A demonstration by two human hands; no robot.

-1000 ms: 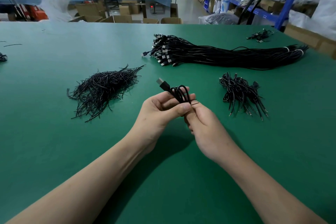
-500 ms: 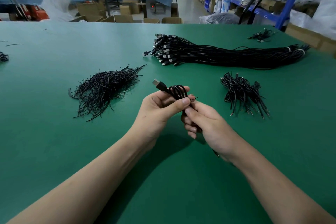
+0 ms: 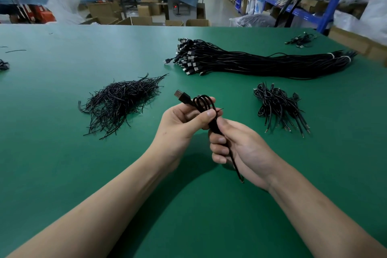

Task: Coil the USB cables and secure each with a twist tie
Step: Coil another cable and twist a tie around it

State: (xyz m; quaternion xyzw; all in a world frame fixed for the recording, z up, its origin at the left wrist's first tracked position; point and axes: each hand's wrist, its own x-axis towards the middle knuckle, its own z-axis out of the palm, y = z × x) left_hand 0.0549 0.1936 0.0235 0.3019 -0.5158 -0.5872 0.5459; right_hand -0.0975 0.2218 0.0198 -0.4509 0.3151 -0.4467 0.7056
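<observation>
Turned more palm-up than half a second ago, the right hand (image 3: 245, 151) now shows the cable's tail (image 3: 235, 165) running across its palm, while the plug (image 3: 181, 96) points a little higher. A green counter (image 3: 52, 153) fills the view. At its far side lies a long bundle of cables (image 3: 261, 63), plugs fanned toward the left and white bands round its right end. Left of centre sits a loose pile of twist ties (image 3: 119, 102); to the right, nearer the person, a smaller heap of coiled cables (image 3: 278, 109). A small cluster of cables (image 3: 300, 40) rests near the far right corner. Above the counter's middle, both bare hands hold one black USB cable (image 3: 204, 102). The left hand (image 3: 180, 125) pinches the looped coil between thumb and fingers, the plug sticking out up and to the left. The right hand, fingers curled, grips the gathered strands just below the coil. A thin twist tie (image 3: 219, 109) juts out to the right beside the left thumb tip, where the two hands meet.
</observation>
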